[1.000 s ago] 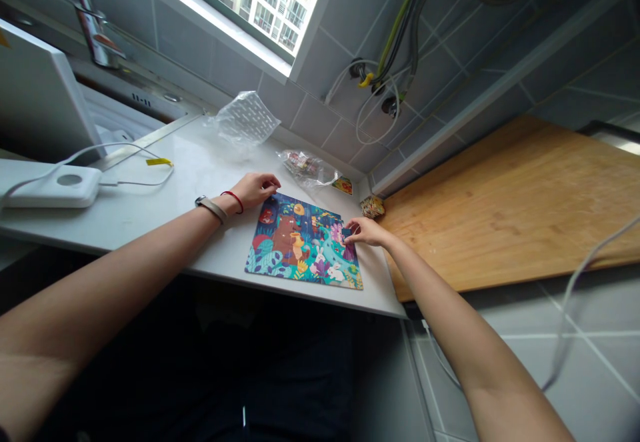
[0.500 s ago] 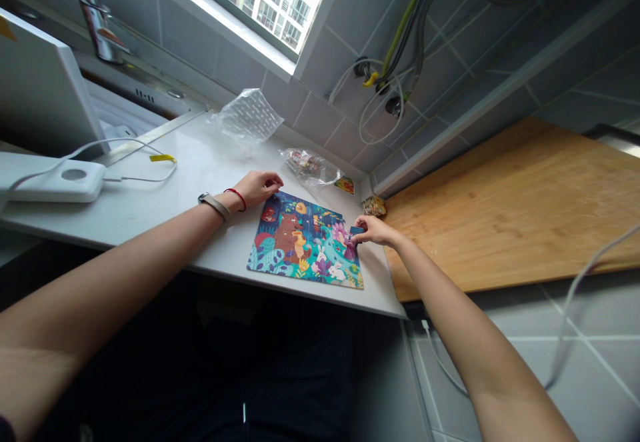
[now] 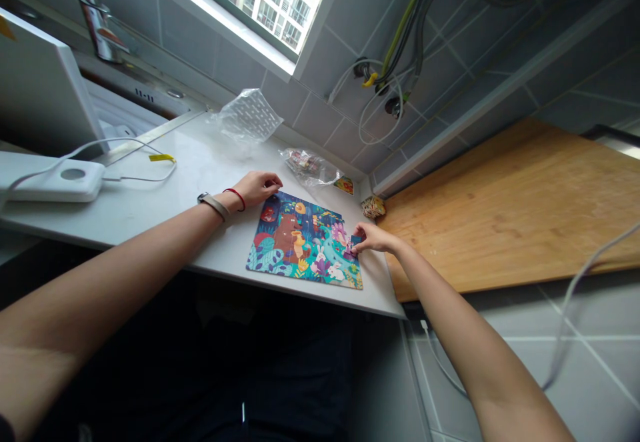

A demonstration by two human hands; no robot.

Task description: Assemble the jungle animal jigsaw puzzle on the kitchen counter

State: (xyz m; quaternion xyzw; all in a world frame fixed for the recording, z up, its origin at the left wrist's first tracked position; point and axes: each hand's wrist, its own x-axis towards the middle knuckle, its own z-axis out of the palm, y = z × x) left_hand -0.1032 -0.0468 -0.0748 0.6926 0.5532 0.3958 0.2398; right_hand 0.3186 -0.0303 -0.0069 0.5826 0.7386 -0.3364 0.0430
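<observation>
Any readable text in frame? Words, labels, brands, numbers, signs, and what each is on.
None readable.
Puzzle: animal pictures, no legible lettering.
Piece in the right hand: too small to tell.
Upper clear bag: rows of white marks, too small to tell if lettering.
Lower clear bag: colourful contents, too blurred to read.
Patterned stack in the corner: too small to read.
Yellow tag on the white cable: nothing legible.

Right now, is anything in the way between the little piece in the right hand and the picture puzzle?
Nothing visible. The right hand holds the little piece at the right edge of the picture puzzle; whether they touch is unclear. The plastic bag lies beyond the far edge.
</observation>
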